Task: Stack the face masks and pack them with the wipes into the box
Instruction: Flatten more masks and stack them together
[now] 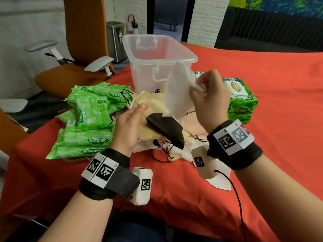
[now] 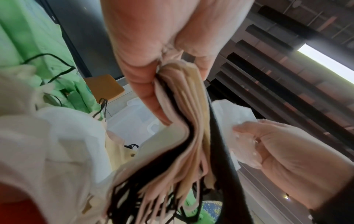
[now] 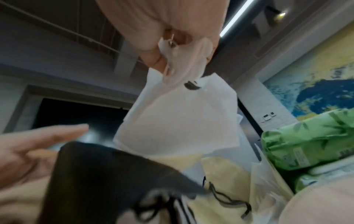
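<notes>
1. The clear box (image 1: pixel 158 55) stood open and upright on the red cloth (image 1: pixel 262 81); every place below is told from it.
2. Just in front of the box, the right hand (image 1: pixel 212 100) pinched a white mask (image 1: pixel 176 91) by its edge, so the mask hung in the air, touching nothing else.
3. Nearer the person than the box, the left hand (image 1: pixel 130 126) gripped a stack of masks (image 2: pixel 184 136) between thumb and fingers, with a black mask (image 1: pixel 166 128) on top.
4. The two hands were apart, the white mask hanging just above the stack.
5. More loose masks (image 1: pixel 216 173) lay on the cloth under and around the hands.
6. Green wipes packs (image 1: pixel 87 123) lay heaped to the left of the box.
7. Other wipes (image 1: pixel 241 95) lay stacked to its right front.
</notes>
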{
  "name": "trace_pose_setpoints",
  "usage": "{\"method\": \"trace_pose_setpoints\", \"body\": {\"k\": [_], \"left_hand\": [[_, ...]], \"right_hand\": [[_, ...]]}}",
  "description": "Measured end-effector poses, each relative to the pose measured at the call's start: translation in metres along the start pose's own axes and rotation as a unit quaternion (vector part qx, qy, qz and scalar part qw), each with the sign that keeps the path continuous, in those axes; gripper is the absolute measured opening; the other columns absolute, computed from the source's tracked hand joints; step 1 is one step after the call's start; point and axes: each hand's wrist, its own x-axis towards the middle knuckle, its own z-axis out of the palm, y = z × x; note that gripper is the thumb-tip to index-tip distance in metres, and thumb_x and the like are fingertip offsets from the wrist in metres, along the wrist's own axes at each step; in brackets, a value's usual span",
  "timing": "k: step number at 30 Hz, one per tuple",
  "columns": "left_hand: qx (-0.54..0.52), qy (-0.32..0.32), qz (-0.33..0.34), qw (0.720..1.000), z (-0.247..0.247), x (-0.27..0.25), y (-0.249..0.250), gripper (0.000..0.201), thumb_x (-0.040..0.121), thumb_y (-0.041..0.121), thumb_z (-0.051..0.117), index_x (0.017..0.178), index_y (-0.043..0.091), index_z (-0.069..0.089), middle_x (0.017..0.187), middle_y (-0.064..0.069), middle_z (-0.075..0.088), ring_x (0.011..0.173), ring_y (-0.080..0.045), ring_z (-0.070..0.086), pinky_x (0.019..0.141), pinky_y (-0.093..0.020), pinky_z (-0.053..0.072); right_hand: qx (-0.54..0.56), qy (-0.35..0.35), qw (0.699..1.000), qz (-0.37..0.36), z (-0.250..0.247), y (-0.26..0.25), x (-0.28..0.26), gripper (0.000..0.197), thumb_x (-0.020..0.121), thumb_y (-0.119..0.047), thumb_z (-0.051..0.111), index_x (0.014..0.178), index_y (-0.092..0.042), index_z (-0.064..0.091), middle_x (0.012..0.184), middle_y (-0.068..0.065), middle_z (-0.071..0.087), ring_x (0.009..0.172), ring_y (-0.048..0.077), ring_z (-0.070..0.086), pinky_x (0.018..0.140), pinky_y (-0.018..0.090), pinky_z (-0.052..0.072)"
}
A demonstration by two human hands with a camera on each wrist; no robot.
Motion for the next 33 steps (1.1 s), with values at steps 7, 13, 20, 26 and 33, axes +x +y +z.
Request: {"method": "trace_pose_setpoints", "body": {"k": [7, 13, 20, 26, 33], "left_hand": [[0.044, -0.037, -0.022, 0.998, 0.002, -0.001, -0.007, 0.055, 0.057, 0.012, 0.084, 0.106, 0.027, 0.064, 0.113, 0.003, 0.066, 0.112, -0.012, 0.058, 0.105, -0.043, 0.041], [0.094, 0.010, 0.016, 0.995, -0.009, 0.002, -0.011, 0.052, 0.071, -0.001, 0.075, 0.114, 0.023, 0.059, 0.117, 0.010, 0.058, 0.120, -0.004, 0.048, 0.111, -0.034, 0.034], [0.100, 0.034, 0.059, 0.993, -0.005, 0.001, -0.009, 0.039, 0.074, 0.000, 0.072, 0.092, 0.034, 0.064, 0.101, 0.013, 0.065, 0.110, -0.014, 0.059, 0.103, -0.042, 0.043], [-0.002, 0.008, 0.026, 1.000, -0.005, -0.001, -0.006, 0.031, 0.083, -0.009, 0.059, 0.092, 0.020, 0.068, 0.096, -0.002, 0.070, 0.093, -0.018, 0.067, 0.073, -0.028, 0.058], [-0.046, -0.029, 0.022, 0.998, -0.003, -0.006, 0.000, 0.011, 0.082, 0.013, 0.066, 0.090, 0.019, 0.071, 0.090, 0.003, 0.073, 0.093, -0.012, 0.065, 0.088, -0.029, 0.052]], "right_hand": [[-0.131, -0.272, 0.953, -0.007, 0.009, -0.012, -0.025, 0.039, 0.086, -0.007, 0.055, 0.124, -0.012, 0.052, 0.107, 0.002, 0.057, 0.098, 0.010, 0.048, 0.063, -0.005, 0.025], [-0.104, -0.088, 0.984, 0.111, 0.006, 0.021, 0.003, 0.023, 0.084, -0.003, 0.051, 0.103, -0.002, 0.062, 0.093, 0.012, 0.063, 0.083, 0.023, 0.052, 0.069, 0.025, 0.032], [-0.061, -0.100, 0.987, -0.115, 0.007, -0.005, -0.021, 0.016, 0.073, -0.023, 0.063, 0.072, -0.008, 0.062, 0.071, -0.004, 0.048, 0.062, 0.011, 0.041, 0.056, 0.012, 0.025], [-0.123, -0.357, 0.920, -0.104, 0.003, -0.019, -0.036, 0.044, 0.088, -0.054, 0.038, 0.097, -0.025, 0.070, 0.104, -0.012, 0.050, 0.078, -0.001, 0.039, 0.071, -0.003, 0.023], [0.008, -0.376, 0.926, -0.037, 0.016, -0.008, -0.026, 0.010, 0.086, -0.010, 0.063, 0.087, -0.001, 0.069, 0.098, 0.003, 0.047, 0.079, 0.008, 0.048, 0.069, 0.001, 0.034]]}}
